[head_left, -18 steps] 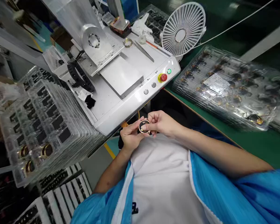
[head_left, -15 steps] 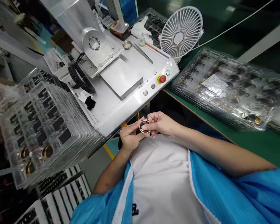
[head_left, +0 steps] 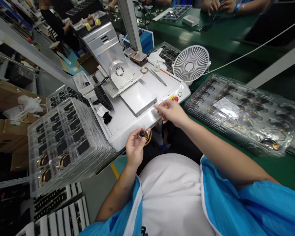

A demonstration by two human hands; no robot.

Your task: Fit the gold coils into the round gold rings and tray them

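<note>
In my left hand [head_left: 134,147] is a small round gold-rimmed watch case [head_left: 144,135], dark on top, pinched between thumb and fingers in front of my shirt. My right hand [head_left: 170,112] is up by the front edge of the white machine [head_left: 127,131], apart from the left. Its fingers are drawn together; a tiny item at the tips cannot be made out. Partly behind that hand shows a red stop button [head_left: 175,98]. On the machine stands a metal fixture [head_left: 116,68] with a ring of dark parts, beside a flat metal plate [head_left: 140,96].
Stacked clear trays [head_left: 71,164] rise at the left, gold-rimmed pieces in several pockets. More filled trays [head_left: 226,108] lie on the green table at the right. A white fan [head_left: 190,64], tweezers [head_left: 158,77] and a gold ring [head_left: 144,70] are farther back. Co-workers' hands [head_left: 220,6] show beyond.
My right hand has left the watch case and moved up and right toward the machine's edge. The left hand keeps the case. The view has tilted up, showing more of the far table.
</note>
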